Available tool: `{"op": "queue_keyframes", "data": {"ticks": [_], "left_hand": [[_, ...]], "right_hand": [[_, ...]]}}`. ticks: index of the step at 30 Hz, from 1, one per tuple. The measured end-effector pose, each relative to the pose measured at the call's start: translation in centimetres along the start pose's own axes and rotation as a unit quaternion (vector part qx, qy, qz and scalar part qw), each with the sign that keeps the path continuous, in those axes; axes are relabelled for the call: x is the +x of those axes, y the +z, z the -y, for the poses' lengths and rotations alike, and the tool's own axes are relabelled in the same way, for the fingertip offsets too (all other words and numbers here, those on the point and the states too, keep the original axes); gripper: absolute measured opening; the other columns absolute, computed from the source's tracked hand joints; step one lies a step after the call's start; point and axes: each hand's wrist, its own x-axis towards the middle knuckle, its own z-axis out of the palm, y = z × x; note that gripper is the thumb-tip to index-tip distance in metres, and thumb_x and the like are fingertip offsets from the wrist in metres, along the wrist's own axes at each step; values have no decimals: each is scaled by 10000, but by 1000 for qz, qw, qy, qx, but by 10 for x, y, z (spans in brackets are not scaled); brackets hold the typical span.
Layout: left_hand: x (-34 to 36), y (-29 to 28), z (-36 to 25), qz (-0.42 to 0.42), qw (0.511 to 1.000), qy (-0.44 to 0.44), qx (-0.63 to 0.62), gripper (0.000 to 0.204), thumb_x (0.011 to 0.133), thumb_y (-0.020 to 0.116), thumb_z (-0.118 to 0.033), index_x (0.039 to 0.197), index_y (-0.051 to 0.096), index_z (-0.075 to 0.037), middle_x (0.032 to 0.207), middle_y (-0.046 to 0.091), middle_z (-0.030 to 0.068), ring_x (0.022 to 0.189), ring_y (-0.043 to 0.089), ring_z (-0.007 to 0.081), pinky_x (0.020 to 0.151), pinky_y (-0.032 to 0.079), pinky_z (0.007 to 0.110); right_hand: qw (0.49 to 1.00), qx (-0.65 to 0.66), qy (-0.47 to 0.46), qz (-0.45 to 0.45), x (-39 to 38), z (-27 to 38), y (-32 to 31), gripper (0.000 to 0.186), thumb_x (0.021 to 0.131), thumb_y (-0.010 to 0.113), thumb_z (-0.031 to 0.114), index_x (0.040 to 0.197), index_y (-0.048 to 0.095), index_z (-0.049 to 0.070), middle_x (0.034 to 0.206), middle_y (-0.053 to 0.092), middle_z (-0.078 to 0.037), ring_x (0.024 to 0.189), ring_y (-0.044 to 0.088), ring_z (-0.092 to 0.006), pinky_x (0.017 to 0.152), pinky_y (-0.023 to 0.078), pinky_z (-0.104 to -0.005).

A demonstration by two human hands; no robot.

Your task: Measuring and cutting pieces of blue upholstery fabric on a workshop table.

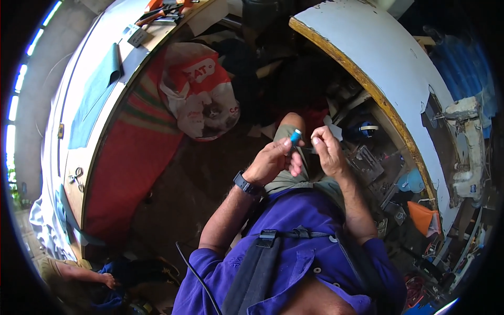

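Observation:
My left hand (274, 161) is closed around a small blue cylinder (295, 137) with a pale end, held upright between thumb and fingers above my knees. Its exact kind is too small to tell. Close by on the right, my right hand (331, 153) has its thumb and forefinger pinched together, level with the cylinder and apart from it. Whatever sits between those fingertips, if anything, is too small to make out. A dark watch (247, 184) is on my left wrist.
At the right stands a white-topped table (378, 58) bearing a sewing machine (464, 147). Along the left runs another table with blue-grey cloth (94, 107) and scissors (77, 177). A red-and-white sack (202, 94) lies ahead. Another person's hand (109, 281) shows at lower left.

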Motion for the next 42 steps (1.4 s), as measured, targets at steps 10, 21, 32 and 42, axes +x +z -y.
{"op": "queue_keyframes", "data": {"ticks": [10, 21, 32, 42], "left_hand": [[-15, -9, -9, 50, 991, 28, -123, 431, 1012, 439, -359, 1232, 506, 6, 659, 549, 51, 545, 515, 161, 536, 429, 279], [-38, -54, -51, -113, 981, 156, -24, 429, 1024, 424, -306, 1281, 519, 24, 750, 572, 37, 645, 531, 132, 617, 441, 274], [-103, -14, -128, -98, 932, 104, 333, 335, 995, 559, -366, 1044, 583, -36, 843, 551, 18, 787, 513, 64, 704, 442, 242], [-201, -62, -226, -470, 536, 431, 554, 179, 902, 637, -44, 1074, 685, -48, 904, 627, 101, 805, 633, 196, 685, 491, 294]], "right_hand": [[994, -5, -81, 69, 16, 23, -34, 162, 834, 700, 155, 748, 641, 30, 666, 499, -20, 634, 454, -141, 581, 363, -282], [904, -369, -122, -178, 31, 16, -114, 338, 846, 724, 69, 616, 492, -19, 581, 431, -106, 588, 403, -259, 550, 344, -390], [855, 388, 118, 322, 102, 73, 105, 84, 857, 666, 34, 934, 673, 2, 1210, 611, -126, 1038, 622, -170, 794, 493, -246], [947, 156, -83, 268, 255, 153, 186, 130, 917, 643, 111, 900, 707, -1, 761, 654, -4, 623, 524, -46, 565, 415, -205]]}}
